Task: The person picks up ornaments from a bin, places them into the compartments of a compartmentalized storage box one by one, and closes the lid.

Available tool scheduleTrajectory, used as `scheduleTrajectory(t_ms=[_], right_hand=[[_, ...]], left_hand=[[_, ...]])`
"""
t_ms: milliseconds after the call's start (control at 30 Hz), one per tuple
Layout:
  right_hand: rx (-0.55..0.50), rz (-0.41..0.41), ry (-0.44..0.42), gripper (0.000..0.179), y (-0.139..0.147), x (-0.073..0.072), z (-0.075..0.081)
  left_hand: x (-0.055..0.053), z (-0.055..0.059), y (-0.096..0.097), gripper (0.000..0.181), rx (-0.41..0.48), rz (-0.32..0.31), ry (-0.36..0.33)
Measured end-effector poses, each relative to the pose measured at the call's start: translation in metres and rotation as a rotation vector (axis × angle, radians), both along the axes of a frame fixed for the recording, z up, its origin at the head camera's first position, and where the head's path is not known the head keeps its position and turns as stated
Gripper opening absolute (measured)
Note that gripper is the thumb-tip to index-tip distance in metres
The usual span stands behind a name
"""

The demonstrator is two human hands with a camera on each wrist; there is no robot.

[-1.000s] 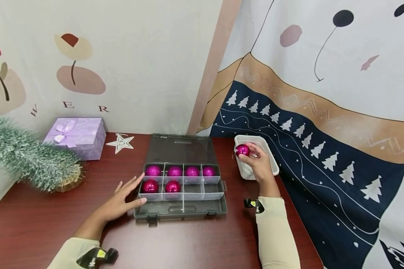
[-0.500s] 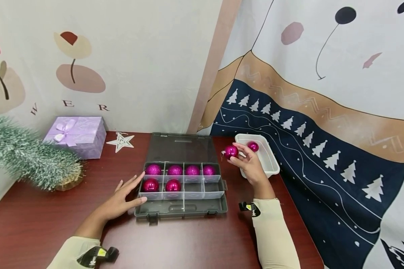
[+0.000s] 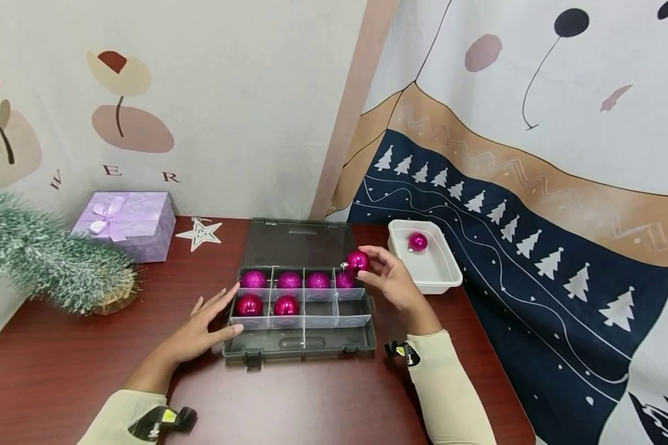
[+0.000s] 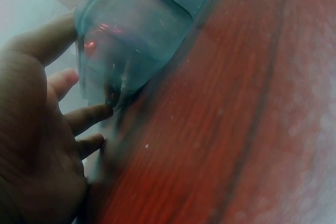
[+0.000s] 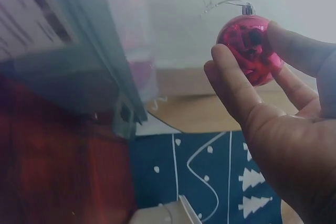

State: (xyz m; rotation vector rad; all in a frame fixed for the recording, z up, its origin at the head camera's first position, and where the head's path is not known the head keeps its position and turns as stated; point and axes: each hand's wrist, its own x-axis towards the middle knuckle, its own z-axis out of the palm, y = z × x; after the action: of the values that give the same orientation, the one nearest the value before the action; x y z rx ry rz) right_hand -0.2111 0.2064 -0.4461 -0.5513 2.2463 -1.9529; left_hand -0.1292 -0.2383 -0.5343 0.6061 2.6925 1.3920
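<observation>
A shiny magenta Christmas bauble (image 3: 358, 261) with a silver cap and string is pinched between the thumb and fingers of my right hand (image 3: 392, 281), above the right end of the divided box (image 3: 336, 340). In the right wrist view the bauble (image 5: 247, 51) shows its cap upward. Glittery baubles (image 3: 288, 280) fill the back row of compartments. Two shiny baubles (image 3: 249, 305) lie in the left of the middle row; its two right compartments hold nothing. My left hand (image 3: 203, 330) touches the box's left side with spread fingers, as the left wrist view also shows.
A white plastic tub (image 3: 436, 266) holding one shiny bauble (image 3: 417, 241) stands right of the box. The box's dark lid (image 3: 297, 244) lies raised behind it. At left are a purple gift box (image 3: 130, 225), a white star (image 3: 200, 235) and a small frosted tree (image 3: 50, 259).
My right hand has lifted the bauble out of the white tub and carried it left to above the box. Another bauble in the tub has come into sight. My left hand stays put.
</observation>
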Motion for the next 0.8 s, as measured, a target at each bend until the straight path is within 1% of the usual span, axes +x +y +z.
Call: scheduleTrajectory(t_ms=[100, 200, 267, 400, 567, 800], right_hand=[[0.053, 0.0, 0.016, 0.054, -0.006, 0.001, -0.003], [0.083, 0.002, 0.031, 0.052, -0.011, 0.003, -0.005], [0.099, 0.004, 0.059, 0.051, -0.013, 0.005, -0.006], [0.109, 0.021, 0.109, 0.051, -0.02, 0.008, -0.007], [0.12, 0.06, 0.139, 0.052, -0.027, 0.012, -0.009], [0.213, 0.065, 0.219, 0.054, -0.035, 0.014, -0.014]], left_hand=[[-0.001, 0.0, 0.0, 0.091, -0.003, 0.0, 0.004], [0.0, -0.001, 0.0, 0.09, -0.005, 0.001, 0.006], [0.0, -0.001, 0.0, 0.09, -0.004, 0.004, 0.006], [0.001, -0.002, 0.001, 0.09, -0.002, 0.005, 0.002], [0.0, -0.001, 0.001, 0.09, 0.002, 0.004, 0.003], [0.0, -0.001, 0.002, 0.09, 0.003, 0.004, 0.01]])
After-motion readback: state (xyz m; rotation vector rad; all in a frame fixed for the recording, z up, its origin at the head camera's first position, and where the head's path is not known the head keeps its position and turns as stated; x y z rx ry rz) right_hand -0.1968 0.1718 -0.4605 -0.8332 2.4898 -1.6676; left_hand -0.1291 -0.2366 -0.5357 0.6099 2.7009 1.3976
